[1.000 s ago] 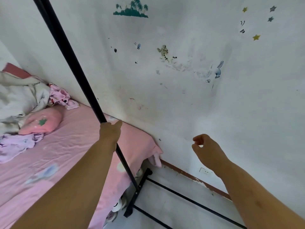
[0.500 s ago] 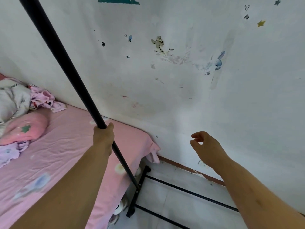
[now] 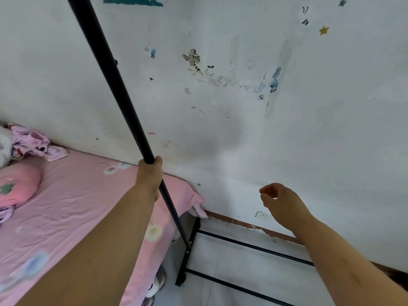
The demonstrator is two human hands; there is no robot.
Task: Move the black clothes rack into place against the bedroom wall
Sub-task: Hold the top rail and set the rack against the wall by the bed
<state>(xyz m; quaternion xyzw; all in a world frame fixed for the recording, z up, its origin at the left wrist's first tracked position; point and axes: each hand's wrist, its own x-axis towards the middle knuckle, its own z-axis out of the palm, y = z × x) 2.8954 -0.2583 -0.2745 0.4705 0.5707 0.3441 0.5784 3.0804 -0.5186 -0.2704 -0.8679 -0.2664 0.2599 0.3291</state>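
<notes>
Nearest the camera, two bare forearms reach forward. The left hand [image 3: 149, 176] has its grip wrapped tight around the upright pole of the black clothes rack [image 3: 114, 85]; the right hand [image 3: 281, 203] hangs free in the air, fingers loosely curled, holding nothing. The pole's long axis leans in this view, its top toward the upper left and its foot down to the right, where it meets a short black base bar [image 3: 187, 252] on the floor [image 3: 223, 263]. From that bar two thin black rails [image 3: 254, 246] run off to the right, low over the floor and roughly along the wall's foot. The rack stands at the corner of the bed [image 3: 72, 202], just beside the pink sheet's hanging edge, close to the white wall [image 3: 220, 133]. On the bed lie a pink pillow [image 3: 18, 184] and crumpled clothes [image 3: 33, 142]. A wall socket [image 3: 262, 215] sits low on the wall, above the brown skirting; animal and star stickers dot the wall higher up
</notes>
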